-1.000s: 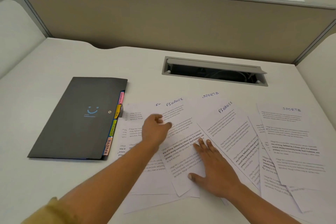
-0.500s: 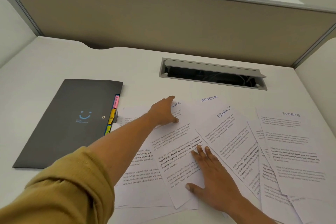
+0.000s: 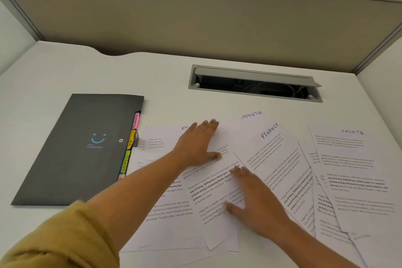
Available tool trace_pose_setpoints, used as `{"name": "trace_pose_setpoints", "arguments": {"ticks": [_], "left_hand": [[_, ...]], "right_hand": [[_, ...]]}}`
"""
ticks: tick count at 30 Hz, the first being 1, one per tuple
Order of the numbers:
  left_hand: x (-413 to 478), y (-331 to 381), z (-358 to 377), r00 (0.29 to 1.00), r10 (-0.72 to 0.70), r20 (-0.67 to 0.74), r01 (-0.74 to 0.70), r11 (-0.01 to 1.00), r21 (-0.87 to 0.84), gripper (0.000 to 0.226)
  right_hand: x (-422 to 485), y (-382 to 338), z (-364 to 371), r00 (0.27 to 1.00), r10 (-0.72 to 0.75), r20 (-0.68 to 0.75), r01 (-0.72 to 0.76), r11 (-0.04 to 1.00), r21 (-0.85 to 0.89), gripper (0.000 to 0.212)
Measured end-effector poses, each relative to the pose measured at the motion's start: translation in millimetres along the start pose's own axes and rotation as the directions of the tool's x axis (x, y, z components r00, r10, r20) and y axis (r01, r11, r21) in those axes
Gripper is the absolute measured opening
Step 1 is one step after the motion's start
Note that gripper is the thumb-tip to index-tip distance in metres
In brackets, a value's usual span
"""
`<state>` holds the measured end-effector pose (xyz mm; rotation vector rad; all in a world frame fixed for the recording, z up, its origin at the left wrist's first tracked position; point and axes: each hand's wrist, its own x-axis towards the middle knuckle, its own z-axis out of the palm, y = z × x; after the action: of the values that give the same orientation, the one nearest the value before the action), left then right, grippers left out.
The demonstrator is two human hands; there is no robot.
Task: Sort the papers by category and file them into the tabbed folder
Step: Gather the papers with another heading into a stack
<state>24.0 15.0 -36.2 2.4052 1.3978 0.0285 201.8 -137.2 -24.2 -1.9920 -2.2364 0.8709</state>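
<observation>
Since half a second earlier, the left hand (image 3: 199,144) had flattened out: its fingers (image 3: 208,125), then loosely curled beside a handwritten heading, lay straight and close together over that heading, with the thumb stuck out to the side. Only the letters "F" and part of another showed at its edge. The right hand (image 3: 257,201) had stayed put, palm down on the same sheet lower on the page, its fingers (image 3: 239,172) straight and slightly spread, pressing the paper flat.

The papers (image 3: 174,230) lay fanned and overlapping on the table (image 3: 65,67), running from just beside the folder (image 3: 80,148) out to the right edge of view. One sheet right of the hands read FINANCE (image 3: 269,130). A sheet behind it read SPORTS (image 3: 251,115), and another SPORTS sheet (image 3: 352,159) lay further right.

The folder was dark grey, closed and flat on the table to the left of the papers, a blue smile printed on its cover. Coloured tabs (image 3: 131,140) stuck out along its right edge, pink, yellow and green, touching the nearest sheets. A mustard sleeve (image 3: 54,241) covered the left upper arm. Behind the papers a cable slot (image 3: 254,85) stood open in the table.
</observation>
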Motion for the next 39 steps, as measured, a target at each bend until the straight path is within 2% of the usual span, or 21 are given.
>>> {"name": "trace_pose_setpoints", "arguments": {"ticks": [2,4,7,10,15,17,20,23,26,28,30,34,35,37,39], "left_hand": [[-21,-1,7,0.98,-0.075,-0.187,0.06,0.995,-0.081,0.089],[-48,-1,14,0.944,-0.172,-0.28,0.144,0.982,-0.119,0.082],[-88,-5,26,0.929,-0.262,-0.261,0.248,0.965,-0.086,0.087],[-114,-13,44,0.927,-0.302,-0.223,0.298,0.953,-0.054,0.096],[-130,-24,67,0.937,-0.31,-0.159,0.311,0.95,-0.021,0.1],[-128,-24,67,0.939,-0.309,-0.151,0.311,0.95,-0.01,0.1],[-126,-22,66,0.941,-0.306,-0.143,0.308,0.951,-0.008,0.099],[-126,-22,65,0.939,-0.313,-0.142,0.315,0.949,-0.008,0.099],[-126,-21,63,0.938,-0.316,-0.143,0.317,0.948,-0.019,0.099],[-127,-21,64,0.939,-0.316,-0.135,0.317,0.948,-0.016,0.099],[-127,-21,64,0.936,-0.32,-0.145,0.321,0.947,-0.016,0.099],[-127,-19,62,0.933,-0.332,-0.139,0.328,0.943,-0.049,0.1],[-126,-20,61,0.935,-0.33,-0.134,0.325,0.944,-0.055,0.1],[-122,-20,56,0.935,-0.329,-0.132,0.317,0.942,-0.108,0.1],[-114,-23,47,0.926,-0.347,-0.15,0.307,0.922,-0.238,0.097]], "right_hand": [[23,-4,-20,0.998,-0.026,-0.055,0.029,0.999,0.042,0.081],[55,-7,-40,0.995,-0.022,-0.097,0.034,0.992,0.125,0.07],[108,-10,-63,0.989,0.052,-0.136,-0.013,0.961,0.278,0.05],[153,-12,-77,0.982,0.17,-0.083,-0.124,0.909,0.397,0.042],[193,-22,-82,0.959,0.283,0.004,-0.267,0.9,0.343,0.034],[203,-27,-82,0.948,0.318,0.019,-0.308,0.898,0.313,0.005],[212,-31,-84,0.931,0.353,0.089,-0.361,0.865,0.349,0.027],[213,-31,-86,0.91,0.362,0.203,-0.414,0.808,0.419,0.027],[205,-30,-88,0.885,0.351,0.306,-0.465,0.696,0.547,0.039],[197,-29,-88,0.888,0.299,0.35,-0.456,0.681,0.574,0.032],[188,-28,-88,0.899,0.239,0.366,-0.411,0.748,0.522,0.035],[173,-29,-76,0.933,0.156,0.325,-0.284,0.874,0.395,0.056],[169,-31,-70,0.953,0.12,0.28,-0.209,0.925,0.317,0.058],[157,-36,-57,0.987,0.035,0.154,-0.042,0.998,0.045,0.06],[141,-43,-45,0.999,-0.049,0.014,0.051,0.971,-0.235,0.066]]}}
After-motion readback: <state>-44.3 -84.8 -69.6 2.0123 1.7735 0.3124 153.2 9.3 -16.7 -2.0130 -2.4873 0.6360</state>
